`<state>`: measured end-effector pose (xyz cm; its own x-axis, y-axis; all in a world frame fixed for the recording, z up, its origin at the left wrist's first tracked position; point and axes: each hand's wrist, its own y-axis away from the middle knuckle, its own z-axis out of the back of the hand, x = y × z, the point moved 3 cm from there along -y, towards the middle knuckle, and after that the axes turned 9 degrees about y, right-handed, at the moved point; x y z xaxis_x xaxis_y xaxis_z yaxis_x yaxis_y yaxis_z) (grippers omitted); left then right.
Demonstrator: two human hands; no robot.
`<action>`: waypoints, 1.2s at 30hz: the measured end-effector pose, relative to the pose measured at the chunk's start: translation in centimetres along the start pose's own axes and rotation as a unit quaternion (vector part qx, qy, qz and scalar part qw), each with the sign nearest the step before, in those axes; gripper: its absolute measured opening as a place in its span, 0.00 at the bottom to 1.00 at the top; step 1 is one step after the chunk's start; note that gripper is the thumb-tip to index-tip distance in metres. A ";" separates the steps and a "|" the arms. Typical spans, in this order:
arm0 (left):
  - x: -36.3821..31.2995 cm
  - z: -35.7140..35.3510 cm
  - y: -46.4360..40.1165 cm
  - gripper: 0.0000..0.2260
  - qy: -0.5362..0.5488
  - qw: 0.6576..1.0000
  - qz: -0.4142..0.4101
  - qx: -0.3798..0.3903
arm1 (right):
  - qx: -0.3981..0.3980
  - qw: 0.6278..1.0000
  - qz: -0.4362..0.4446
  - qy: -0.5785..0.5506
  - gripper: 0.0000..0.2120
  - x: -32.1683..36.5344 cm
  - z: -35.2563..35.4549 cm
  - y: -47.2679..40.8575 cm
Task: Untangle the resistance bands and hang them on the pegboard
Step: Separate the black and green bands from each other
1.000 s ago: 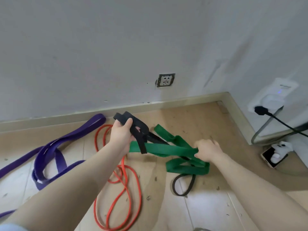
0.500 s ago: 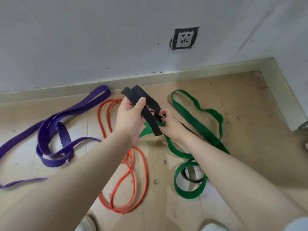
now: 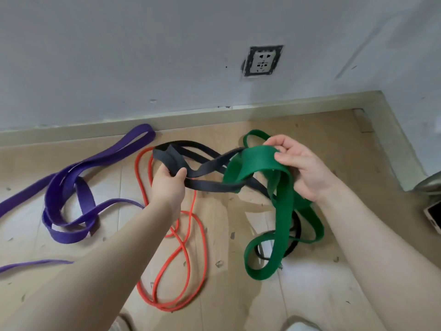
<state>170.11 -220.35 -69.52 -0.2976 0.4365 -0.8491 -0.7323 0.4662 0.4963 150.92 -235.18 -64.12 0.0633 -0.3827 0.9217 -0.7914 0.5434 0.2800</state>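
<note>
Above the floor, left hand (image 3: 168, 181) grips black band (image 3: 210, 186) and right hand (image 3: 299, 167) pinches green band (image 3: 256, 163), the two looped together and unseparated; purple band (image 3: 78, 199) and orange band (image 3: 188, 237) lie loose below, nothing hung, pegboard not visible.
</note>
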 end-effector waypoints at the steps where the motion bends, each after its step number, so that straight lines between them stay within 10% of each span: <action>1: -0.4 -0.3 0.0 0.12 -0.004 1.000 -0.002 0.006 | 0.000 1.000 0.017 -0.025 0.13 0.8 0.4 0.9; 8: -4.1 -5.0 1.6 0.09 0.142 0.988 0.040 0.041 | -0.047 0.990 -0.053 0.125 0.10 2.7 1.5 4.7; 11: -4.0 -6.2 2.7 0.06 0.181 0.978 0.039 0.098 | -0.033 0.829 -0.200 0.521 0.12 1.3 1.6 3.9; 13: -3.3 -6.6 3.1 0.05 0.133 0.983 0.016 0.129 | -0.040 0.779 -0.215 0.587 0.04 0.5 0.2 3.3; 20: -0.5 -5.1 2.5 0.07 0.087 0.993 0.019 0.078 | -0.081 0.965 -0.077 0.235 0.05 2.6 0.2 5.4; 27: -1.2 -4.1 0.5 0.09 0.145 0.981 0.033 0.121 | 0.023 0.865 -0.253 0.433 0.03 -2.3 3.7 8.9; 32: -1.6 -3.5 -0.3 0.12 0.098 0.992 0.013 0.081 | -0.090 0.975 -0.155 0.128 0.02 -4.7 2.6 9.7; 36: 0.2 -2.1 -0.8 0.19 -0.044 0.996 0.019 0.075 | -0.112 0.991 -0.046 -0.048 0.15 -4.1 2.6 9.0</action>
<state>169.35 -222.30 -70.44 -0.2639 0.5196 -0.8127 -0.6198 0.5542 0.5556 142.00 -230.65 -66.03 0.0622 -0.5025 0.8623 -0.6296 0.6507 0.4246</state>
